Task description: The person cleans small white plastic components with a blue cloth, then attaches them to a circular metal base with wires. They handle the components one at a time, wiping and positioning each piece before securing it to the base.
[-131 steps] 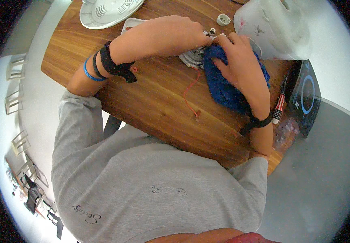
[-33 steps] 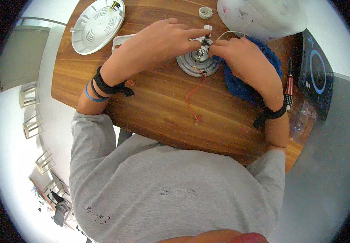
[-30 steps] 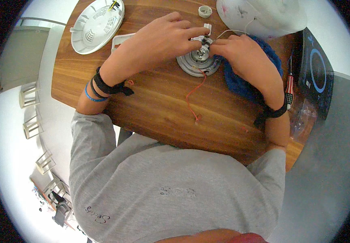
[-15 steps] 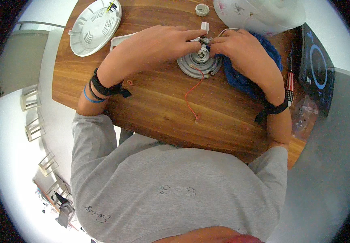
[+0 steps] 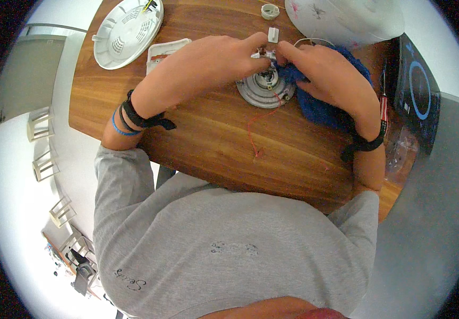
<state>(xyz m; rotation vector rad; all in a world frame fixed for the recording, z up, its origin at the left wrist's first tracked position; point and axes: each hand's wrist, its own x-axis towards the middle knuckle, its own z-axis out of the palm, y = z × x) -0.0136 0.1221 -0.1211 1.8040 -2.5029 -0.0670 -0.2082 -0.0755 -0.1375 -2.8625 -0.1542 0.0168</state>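
Metal base (image 5: 264, 97) shifts nearer the desk (image 5: 203, 139) edge; left fingers (image 5: 260, 39) and right fingers (image 5: 289, 52) flank its fitting (image 5: 263, 54), pinch not determinable; pulling could detach the red wire (image 5: 249, 128)

Right of metal disc (image 5: 258, 97), cloth (image 5: 321, 110) obstructs.

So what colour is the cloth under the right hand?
The cloth is dark blue, best seen in the head view.

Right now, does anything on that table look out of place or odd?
The red wire looks odd: from the round metal base, it lies across the tabletop, its near end apparently attached to nothing.
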